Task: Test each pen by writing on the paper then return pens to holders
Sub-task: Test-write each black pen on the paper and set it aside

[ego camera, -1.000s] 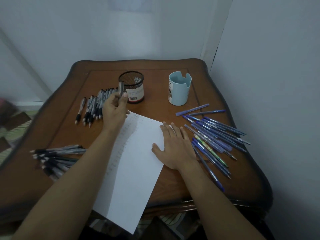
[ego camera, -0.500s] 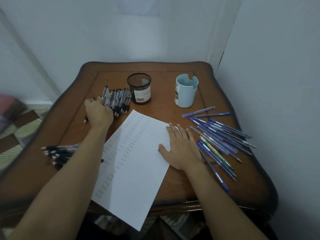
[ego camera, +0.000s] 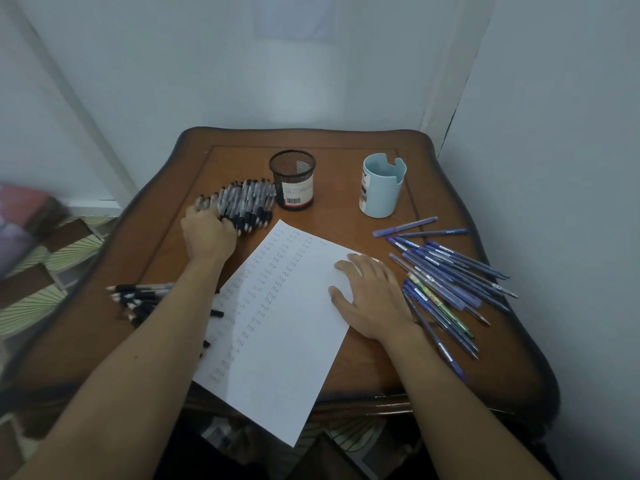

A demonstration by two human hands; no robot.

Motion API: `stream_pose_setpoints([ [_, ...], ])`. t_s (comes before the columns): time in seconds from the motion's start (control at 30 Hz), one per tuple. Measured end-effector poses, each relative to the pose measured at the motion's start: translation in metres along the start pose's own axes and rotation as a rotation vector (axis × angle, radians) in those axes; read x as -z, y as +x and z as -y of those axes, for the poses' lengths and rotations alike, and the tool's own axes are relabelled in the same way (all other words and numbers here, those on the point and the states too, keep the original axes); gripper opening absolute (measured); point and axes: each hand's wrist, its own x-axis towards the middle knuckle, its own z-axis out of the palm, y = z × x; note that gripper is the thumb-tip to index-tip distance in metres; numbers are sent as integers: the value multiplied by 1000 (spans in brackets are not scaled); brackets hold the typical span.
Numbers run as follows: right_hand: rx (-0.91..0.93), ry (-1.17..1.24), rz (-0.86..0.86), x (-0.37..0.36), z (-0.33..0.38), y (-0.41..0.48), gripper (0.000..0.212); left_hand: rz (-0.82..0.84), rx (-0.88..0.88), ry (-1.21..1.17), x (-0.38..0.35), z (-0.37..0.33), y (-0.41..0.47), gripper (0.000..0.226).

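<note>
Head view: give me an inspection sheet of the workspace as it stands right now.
Surface: wooden table, paper overhanging the near edge.
Job's things: paper carries columns of "test"; black mesh holder and blue holder look empty; black pens by the mesh holder, more black pens at left, blue pens at right.
Clutter: nothing seen.
Grippers: left hand on the black pens, grasp unclear; right hand flat on the paper.
Cables: nothing seen.
Surroundings: pale walls, patterned floor.
</note>
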Motion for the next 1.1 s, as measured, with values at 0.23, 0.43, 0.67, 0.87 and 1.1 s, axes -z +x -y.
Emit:
stream_pose_setpoints([
  [0.23,-73,-22,77,-3,12,-4,63,14,-206,-15,23,8,-27,43],
  [0.43,-90,-50,53,-5,16,-7,73,162,-288,222,49,26,-53,23],
  [0.67,-95,-46,38,-5,16,-6,72,430,-300,213,79,65,-70,36],
  [0.87,-93,-65,35,-7,15,-5,67,430,-389,157,77,70,-66,19],
  [1.1,-93,-37,40,-7,13,-5,65,271,-419,70,65,43,-65,21],
])
